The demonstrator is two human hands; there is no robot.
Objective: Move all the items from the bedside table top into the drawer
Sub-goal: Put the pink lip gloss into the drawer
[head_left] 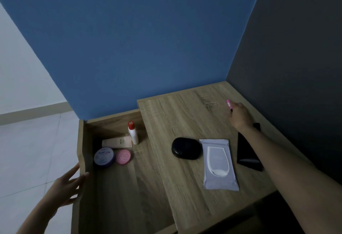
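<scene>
Fingers of our right hand (pixel 239 116) pinch a pink tube (pixel 229 103) near the table's (pixel 185 187) back edge, the drawer (pixel 118 187) far left beside our spread left hand (pixel 67 187).

Dim, low-light frame with a cool blue cast. Brightest area is the pale floor (pixel 27 150) at left. Drawer (pixel 118 187) interior lies in soft shadow. Right hand (pixel 239 116) is motion-blurred. Wide-angle bending at edges; fine grain, label text unreadable.
</scene>
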